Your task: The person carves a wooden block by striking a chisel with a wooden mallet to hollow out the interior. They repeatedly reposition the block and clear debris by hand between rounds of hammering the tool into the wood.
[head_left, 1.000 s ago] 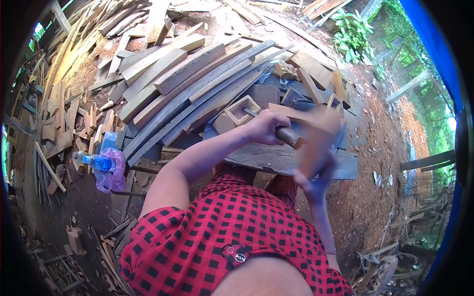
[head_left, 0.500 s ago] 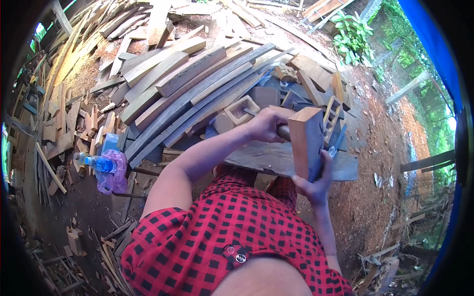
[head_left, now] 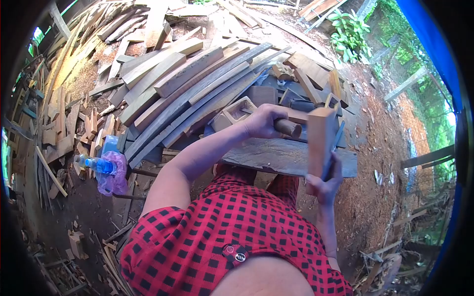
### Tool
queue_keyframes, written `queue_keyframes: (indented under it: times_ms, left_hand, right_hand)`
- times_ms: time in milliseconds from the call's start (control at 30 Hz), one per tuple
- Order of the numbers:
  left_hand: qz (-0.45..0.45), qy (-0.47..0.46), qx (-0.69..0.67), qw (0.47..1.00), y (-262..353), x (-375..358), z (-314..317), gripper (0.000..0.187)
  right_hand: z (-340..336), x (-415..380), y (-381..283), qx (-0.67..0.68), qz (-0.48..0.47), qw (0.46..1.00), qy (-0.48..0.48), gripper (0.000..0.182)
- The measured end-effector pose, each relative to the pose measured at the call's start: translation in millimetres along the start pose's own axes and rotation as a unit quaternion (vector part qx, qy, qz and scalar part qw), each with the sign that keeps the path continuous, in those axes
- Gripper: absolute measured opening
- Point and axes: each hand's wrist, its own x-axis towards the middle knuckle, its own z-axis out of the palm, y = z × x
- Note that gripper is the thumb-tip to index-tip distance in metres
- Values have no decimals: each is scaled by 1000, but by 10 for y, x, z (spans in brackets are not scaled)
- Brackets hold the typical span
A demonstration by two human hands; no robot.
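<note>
My left hand (head_left: pixel 267 122) is wrapped round a short rounded wooden handle (head_left: pixel 288 128), whose end points right toward a wooden block. That block (head_left: pixel 320 140) stands upright over the right part of a grey plank (head_left: pixel 276 155). Fingers of my right hand (head_left: pixel 325 183) grip the block's lower end from the right and below. Behind my left hand lies a hollowed wooden piece (head_left: pixel 240 109). What the handle belongs to is mostly hidden by my left hand.
Long boards (head_left: pixel 192 81) are stacked beyond the plank. Bottles (head_left: pixel 98 164) and a pink plastic bag (head_left: pixel 113 173) are at the left. Wood offcuts (head_left: pixel 61 130) lie farther left, and a leafy plant (head_left: pixel 350 35) stands at the upper right.
The block and my right hand have moved right, and the block's broad face has turned away. My left hand has turned, so more of the handle shows, apart from the block.
</note>
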Motion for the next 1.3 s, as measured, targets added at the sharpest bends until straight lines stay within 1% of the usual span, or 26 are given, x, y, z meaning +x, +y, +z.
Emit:
queue_keyframes:
  times_ms: [33,100,133,167,233,300,367,433,533,633,700,733,767,800,833,867,933,967,1033,1067,1100,1167,1200,1233,1267,1300]
  left_hand:
    - [20,-23,46,998,-2,-15,9,30]
    - [60,-71,137,986,2,-47,30,28]
    - [88,-72,118,986,27,-77,80,28]
    - [86,-71,117,987,28,-112,103,28]
    - [91,-93,122,984,-2,-173,110,28]
    - [78,-93,117,986,-52,-221,72,29]
    - [36,-81,92,992,-84,-243,42,31]
    - [36,-71,84,993,-135,-239,36,32]
    - [30,-59,68,995,-183,-229,28,34]
    - [24,-45,57,997,-192,-195,37,34]
    - [24,-35,53,998,-198,-175,31,33]
    - [14,-28,57,998,-204,-167,32,32]
    - [4,-21,62,998,-209,-161,37,31]
    - [5,-22,62,998,-226,-159,47,31]
    - [3,-11,49,999,-240,-160,52,30]
    - [0,0,38,999,-249,-169,48,30]
    - [-6,0,31,1000,-268,-133,64,30]
    - [-14,-2,15,1000,-241,-143,100,30]
    - [-6,-12,43,999,-212,-123,77,30]
    - [-9,-17,45,999,-203,-118,71,29]
    - [-12,-21,47,999,-191,-118,68,29]
    - [-24,-17,37,999,-161,-93,38,28]
    - [-36,-15,26,999,-149,-87,27,28]
    - [-35,-13,28,999,-155,-89,25,28]
    - [-33,-11,45,998,-173,-97,29,27]
    - [-31,-10,62,998,-182,-97,32,27]
  right_hand:
    - [-75,12,-17,12,-13,999,39,85]
    - [-202,3,-52,32,6,998,54,83]
    - [-228,-7,-125,49,20,997,65,82]
    - [-246,-13,-167,65,35,995,74,81]
    - [-248,-10,-166,70,24,994,79,80]
    - [-254,-19,-163,67,25,994,80,81]
    - [-243,-33,-144,63,23,994,82,81]
    - [-222,-29,-145,59,23,995,84,81]
    - [-194,-12,-251,61,-4,995,79,79]
    - [-18,19,-421,109,-35,988,102,79]
    - [208,37,-431,174,-115,959,189,80]
    - [203,22,-214,143,-138,973,120,86]
    - [246,14,-49,143,-138,972,122,86]
    - [309,10,87,-26,-152,987,47,88]
    - [348,13,141,-193,-161,968,-30,90]
    - [324,-6,136,-190,-161,968,-31,90]
    - [226,-26,67,-62,-104,992,-45,93]
    - [193,-53,-28,-63,-99,992,-44,93]
    - [114,-25,-334,-29,-83,993,83,84]
    - [127,-11,-479,17,-113,988,108,76]
    - [150,11,-432,16,-113,988,108,76]
    - [224,56,-173,17,-202,972,120,69]
    - [318,17,-16,21,-202,975,93,67]
    - [341,71,17,-177,-235,956,19,67]
    - [371,42,27,-99,-129,987,-7,74]
    - [392,7,14,-19,-20,999,-33,80]
